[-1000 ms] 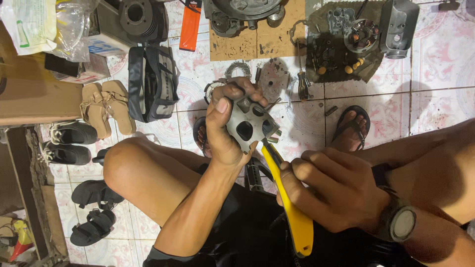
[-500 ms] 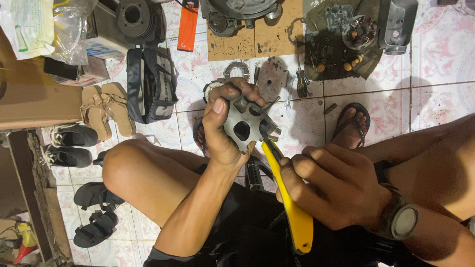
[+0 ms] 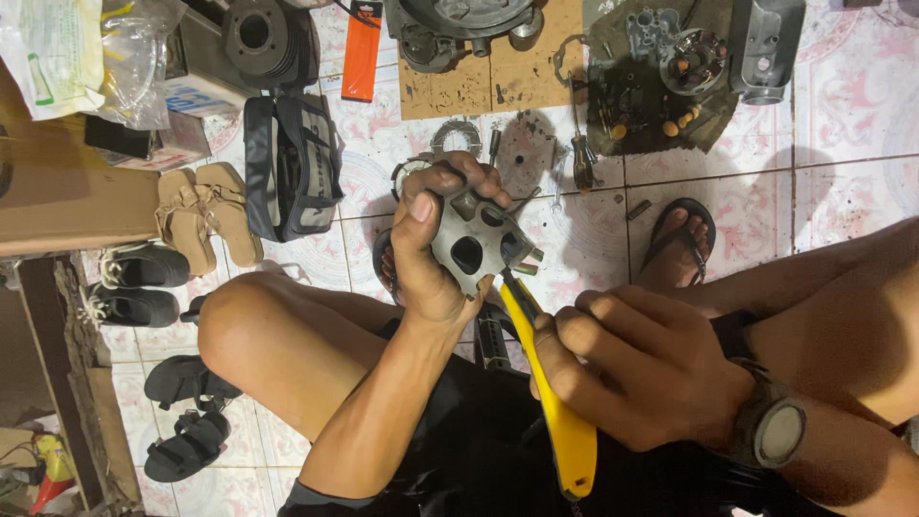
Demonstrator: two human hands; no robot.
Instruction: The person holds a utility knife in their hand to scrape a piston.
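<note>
My left hand [image 3: 431, 258] grips a grey metal engine part [image 3: 476, 241] with round holes, held up above my lap. My right hand [image 3: 637, 369], with a dark watch on its wrist, is closed around a yellow-handled tool [image 3: 555, 402]. The tool's dark tip meets the lower right edge of the metal part. I sit on the tiled floor with my knees spread and a sandalled foot [image 3: 678, 239] beyond the hands.
Engine parts lie on cardboard [image 3: 498, 81] and a dark cloth [image 3: 651, 86] at the top. A black bag [image 3: 292, 163], an orange package [image 3: 362, 53], a screwdriver [image 3: 582, 144], a grey casing [image 3: 766, 48], and several sandals and shoes [image 3: 182, 278] fill the left side.
The view has shifted slightly. Both hands keep their grips, and the metal part has turned a little in my left hand.
</note>
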